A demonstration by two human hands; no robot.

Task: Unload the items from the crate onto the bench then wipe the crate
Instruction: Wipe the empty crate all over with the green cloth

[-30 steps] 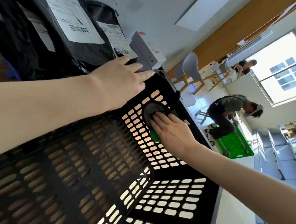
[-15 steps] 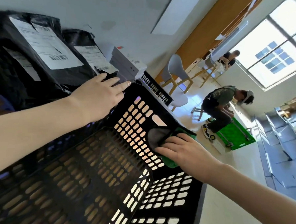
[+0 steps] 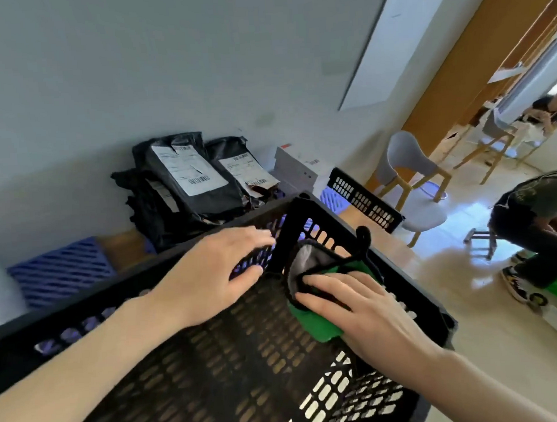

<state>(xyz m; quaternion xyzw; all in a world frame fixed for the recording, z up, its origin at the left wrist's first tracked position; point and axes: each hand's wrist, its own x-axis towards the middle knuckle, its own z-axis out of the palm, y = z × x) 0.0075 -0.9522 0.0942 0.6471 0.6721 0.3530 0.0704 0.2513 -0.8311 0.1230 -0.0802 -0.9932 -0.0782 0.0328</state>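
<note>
A black slotted plastic crate (image 3: 189, 377) fills the lower part of the view and holds nothing but my hands and a cloth. My left hand (image 3: 216, 275) lies over the crate's far wall near the corner, fingers spread and fairly straight. My right hand (image 3: 359, 309) presses a green cloth with a grey side and black trim (image 3: 315, 325) flat against the inside of the right wall. Black mailer bags with white labels (image 3: 185, 190) and a white box (image 3: 296, 171) lie on the wooden bench (image 3: 121, 248) behind the crate.
A blue slotted crate (image 3: 57, 270) and a second black crate (image 3: 363, 200) stand on the bench. A grey chair (image 3: 411, 184) is on the right. One person crouches on the floor at far right (image 3: 542, 216); another sits farther back (image 3: 549, 112).
My view has swung up and back, so more wall and bench show. My right hand and the cloth slid along the right wall toward the far corner. My left hand stays on the far wall.
</note>
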